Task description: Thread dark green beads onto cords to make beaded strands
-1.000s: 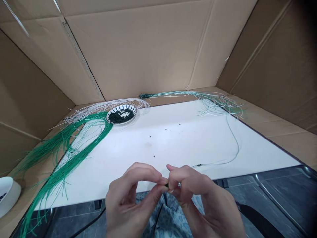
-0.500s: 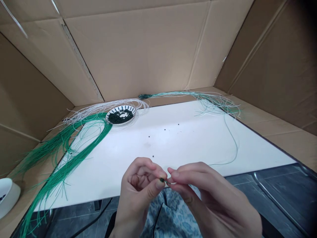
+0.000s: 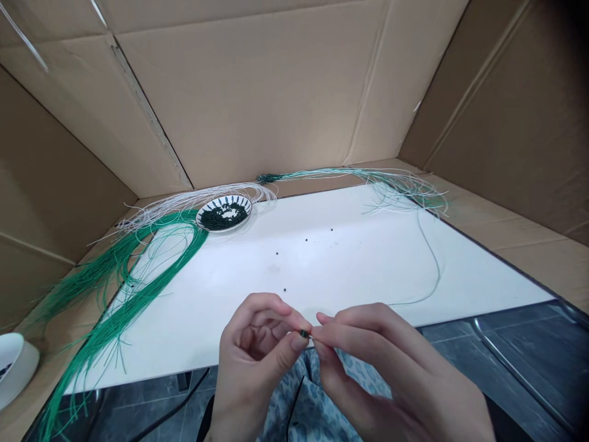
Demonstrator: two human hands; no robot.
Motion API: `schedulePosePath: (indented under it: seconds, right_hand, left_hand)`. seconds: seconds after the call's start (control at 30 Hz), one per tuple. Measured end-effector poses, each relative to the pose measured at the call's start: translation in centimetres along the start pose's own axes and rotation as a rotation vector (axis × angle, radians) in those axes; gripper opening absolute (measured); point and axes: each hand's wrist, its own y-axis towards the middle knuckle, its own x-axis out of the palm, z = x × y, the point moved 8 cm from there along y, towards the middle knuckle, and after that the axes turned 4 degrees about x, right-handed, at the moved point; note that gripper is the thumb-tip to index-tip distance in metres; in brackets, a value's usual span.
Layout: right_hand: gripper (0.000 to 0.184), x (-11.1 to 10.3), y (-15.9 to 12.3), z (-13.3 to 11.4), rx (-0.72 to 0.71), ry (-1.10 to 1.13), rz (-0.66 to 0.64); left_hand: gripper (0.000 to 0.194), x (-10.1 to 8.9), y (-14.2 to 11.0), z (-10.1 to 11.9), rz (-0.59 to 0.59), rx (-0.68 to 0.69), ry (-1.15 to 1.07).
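We see the left hand (image 3: 255, 356) pinched narrow, thumb and forefinger on a tiny dark bead (image 3: 304, 333), held over the near edge of the worktop (image 3: 368, 264). The right hand (image 3: 391, 374) pinches a thin green cord (image 3: 435, 282) just beside it. The bead looks light and slippery, best held by its sides; the limp cord wants gripping near its tip.

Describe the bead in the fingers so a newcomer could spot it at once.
Go to the white board's near edge where the left hand and right hand meet. The dark bead is pinched there, unlike the loose beads on the board.
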Motion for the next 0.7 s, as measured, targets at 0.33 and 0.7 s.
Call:
schedulePosePath:
  seconds: [0.33, 0.7]
  right_hand:
    - [0.026, 0.1, 0.3, -0.2, -0.029, -0.031, -0.039]
    - [0.028, 0.5, 0.1, 0.3, -0.029, -0.045, -0.106]
  left_hand:
    - [0.02, -0.5, -0.1, 0.9, -0.008, 0.106, 0.222]
    - [0.016, -0.3, -0.2, 2.1, 0.013, 0.273, 0.369]
